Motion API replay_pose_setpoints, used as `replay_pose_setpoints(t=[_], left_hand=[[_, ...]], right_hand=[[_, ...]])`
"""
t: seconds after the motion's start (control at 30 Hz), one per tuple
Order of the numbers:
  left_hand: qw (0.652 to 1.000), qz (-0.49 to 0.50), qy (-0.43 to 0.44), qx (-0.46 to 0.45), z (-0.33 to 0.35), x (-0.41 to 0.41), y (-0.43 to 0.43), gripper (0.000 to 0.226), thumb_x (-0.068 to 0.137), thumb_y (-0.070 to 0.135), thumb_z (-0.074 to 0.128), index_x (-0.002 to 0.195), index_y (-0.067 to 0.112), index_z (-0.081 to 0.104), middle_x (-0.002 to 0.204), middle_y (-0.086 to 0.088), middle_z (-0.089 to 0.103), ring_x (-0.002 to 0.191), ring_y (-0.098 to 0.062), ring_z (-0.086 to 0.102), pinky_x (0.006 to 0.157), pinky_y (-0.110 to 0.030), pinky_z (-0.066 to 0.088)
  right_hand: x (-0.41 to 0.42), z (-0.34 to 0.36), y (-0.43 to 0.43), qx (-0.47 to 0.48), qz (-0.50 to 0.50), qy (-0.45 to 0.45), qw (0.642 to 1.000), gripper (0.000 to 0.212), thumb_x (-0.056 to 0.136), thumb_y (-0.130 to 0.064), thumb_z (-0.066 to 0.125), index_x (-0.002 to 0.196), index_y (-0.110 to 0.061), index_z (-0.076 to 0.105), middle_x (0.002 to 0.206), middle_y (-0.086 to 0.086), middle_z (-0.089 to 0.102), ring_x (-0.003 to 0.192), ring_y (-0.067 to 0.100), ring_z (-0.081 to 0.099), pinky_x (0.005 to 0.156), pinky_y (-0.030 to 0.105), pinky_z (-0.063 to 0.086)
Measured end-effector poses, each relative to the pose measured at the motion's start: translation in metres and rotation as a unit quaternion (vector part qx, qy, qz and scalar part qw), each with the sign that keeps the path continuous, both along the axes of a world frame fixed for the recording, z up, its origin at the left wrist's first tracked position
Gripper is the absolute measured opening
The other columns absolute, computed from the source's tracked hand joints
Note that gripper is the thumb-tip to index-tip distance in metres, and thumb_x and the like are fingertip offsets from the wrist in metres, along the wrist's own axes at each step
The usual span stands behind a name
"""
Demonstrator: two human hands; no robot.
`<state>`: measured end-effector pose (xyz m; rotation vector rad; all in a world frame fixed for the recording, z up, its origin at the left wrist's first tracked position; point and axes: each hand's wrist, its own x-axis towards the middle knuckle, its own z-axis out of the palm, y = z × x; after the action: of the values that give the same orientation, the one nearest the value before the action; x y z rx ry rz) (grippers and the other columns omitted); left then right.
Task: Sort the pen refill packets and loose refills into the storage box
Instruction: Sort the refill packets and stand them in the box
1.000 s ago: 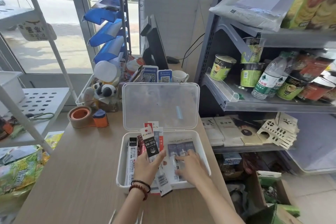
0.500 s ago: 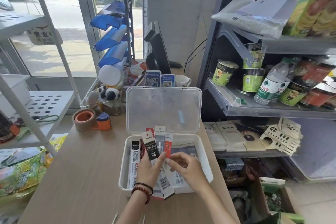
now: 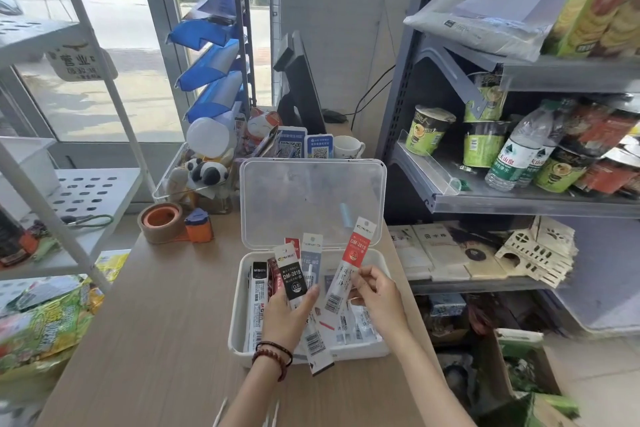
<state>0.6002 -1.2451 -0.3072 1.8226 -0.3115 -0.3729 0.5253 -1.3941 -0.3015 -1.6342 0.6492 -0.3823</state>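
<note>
A white storage box [image 3: 235, 329] with its clear lid [image 3: 311, 198] standing open sits on the wooden counter. Several refill packets lie flat inside it, one white packet [image 3: 258, 302] along the left wall. My left hand [image 3: 285, 317] grips a fan of packets above the box, a black-labelled one [image 3: 290, 276] in front, blue and red ones behind. My right hand [image 3: 375, 300] pinches a red-labelled packet [image 3: 349, 263], held apart from the fan and tilted to the right. Thin white loose refills [image 3: 221, 409] show at the counter's near edge.
A tape roll [image 3: 162, 221] and an orange dispenser [image 3: 199, 225] stand left of the box. Behind it are a clear bin of toys [image 3: 194, 180], QR stands and a monitor [image 3: 301, 87]. A metal shelf of noodle cups and bottles [image 3: 519, 198] borders the counter's right side.
My right hand left the packets lying in the box, took the red-labelled packet from the fan in my left hand and drew it up and to the right.
</note>
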Motion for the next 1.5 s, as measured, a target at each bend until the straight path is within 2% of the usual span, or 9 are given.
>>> replay_pose_setpoints(t=[0.33,0.63,0.8,0.87,1.0,1.13,1.27,1.37,1.5], left_hand=[[1.000,-0.009,0.004,-0.003,0.006,-0.002,0.000,0.017,0.084,0.032,0.065,0.095,0.018,0.063,0.085,0.012,0.065,0.076,0.005,0.059,0.056,-0.006,0.040],[1.000,0.002,0.002,-0.014,0.003,0.001,0.000,0.025,0.082,0.034,0.067,0.100,0.018,0.061,0.092,0.014,0.064,0.087,-0.002,0.060,0.065,-0.008,0.041],[1.000,0.012,-0.002,-0.018,0.000,0.002,0.000,0.049,0.077,0.042,0.067,0.115,0.013,0.058,0.106,0.005,0.066,0.099,-0.010,0.061,0.082,-0.022,0.048],[1.000,0.013,-0.006,-0.016,-0.001,0.001,-0.001,0.049,0.078,0.042,0.067,0.115,0.011,0.058,0.105,0.004,0.066,0.099,-0.011,0.061,0.082,-0.022,0.048],[1.000,0.017,0.002,-0.023,-0.001,0.002,0.000,0.039,0.082,0.037,0.066,0.113,0.013,0.059,0.099,0.008,0.066,0.089,-0.002,0.061,0.070,-0.014,0.047],[0.999,0.026,0.017,-0.033,-0.004,0.004,-0.001,0.032,0.084,0.036,0.064,0.109,0.016,0.061,0.100,0.008,0.066,0.094,-0.009,0.062,0.076,-0.022,0.049],[0.998,0.018,0.018,-0.050,-0.005,0.005,-0.001,0.024,0.089,0.034,0.059,0.102,0.014,0.064,0.086,0.006,0.069,0.073,0.000,0.064,0.056,-0.010,0.046],[0.998,0.016,0.018,-0.052,-0.003,0.004,0.000,0.023,0.088,0.032,0.060,0.094,0.009,0.064,0.070,0.007,0.063,0.052,0.005,0.055,0.046,-0.007,0.039],[0.999,0.011,0.008,-0.044,-0.007,0.005,0.000,0.026,0.083,0.038,0.064,0.097,0.017,0.066,0.087,0.006,0.069,0.081,-0.008,0.066,0.066,-0.021,0.051]], right_hand=[[0.005,-0.022,-0.005,-0.191,0.011,0.190,0.963,0.007,0.097,-0.018,0.054,0.097,-0.022,0.060,0.096,-0.005,0.067,0.086,0.011,0.064,0.080,0.033,0.055],[0.007,-0.035,0.000,-0.298,-0.022,0.236,0.924,0.043,0.099,-0.014,0.047,0.136,-0.038,0.046,0.100,-0.006,0.069,0.077,0.008,0.062,0.055,0.021,0.044],[0.009,-0.043,-0.001,-0.333,0.027,0.249,0.909,0.049,0.099,-0.005,0.046,0.142,-0.028,0.045,0.125,0.003,0.062,0.104,0.017,0.061,0.089,0.032,0.053],[0.009,-0.044,-0.002,-0.338,0.046,0.254,0.905,0.048,0.099,-0.004,0.045,0.142,-0.026,0.046,0.125,0.005,0.060,0.107,0.018,0.059,0.093,0.031,0.050],[0.012,-0.047,-0.004,-0.264,0.029,0.256,0.929,0.033,0.101,-0.025,0.038,0.123,-0.021,0.062,0.106,-0.001,0.053,0.079,0.005,0.050,0.072,0.026,0.042],[0.010,-0.051,0.000,-0.271,0.029,0.233,0.933,0.026,0.094,-0.031,0.048,0.117,-0.026,0.059,0.097,-0.015,0.050,0.080,0.003,0.049,0.067,0.021,0.035],[0.007,-0.046,0.003,-0.248,0.009,0.223,0.943,0.028,0.078,-0.044,0.053,0.103,-0.031,0.056,0.101,-0.005,0.064,0.091,0.017,0.063,0.086,0.044,0.050],[0.007,-0.041,0.001,-0.252,0.045,0.240,0.936,0.028,0.093,-0.029,0.050,0.119,-0.026,0.061,0.116,0.001,0.057,0.105,0.020,0.056,0.092,0.031,0.044],[0.001,-0.019,0.006,-0.250,0.052,0.163,0.953,0.025,0.099,-0.037,0.048,0.114,-0.027,0.065,0.107,-0.009,0.057,0.095,0.005,0.055,0.081,0.018,0.042]])
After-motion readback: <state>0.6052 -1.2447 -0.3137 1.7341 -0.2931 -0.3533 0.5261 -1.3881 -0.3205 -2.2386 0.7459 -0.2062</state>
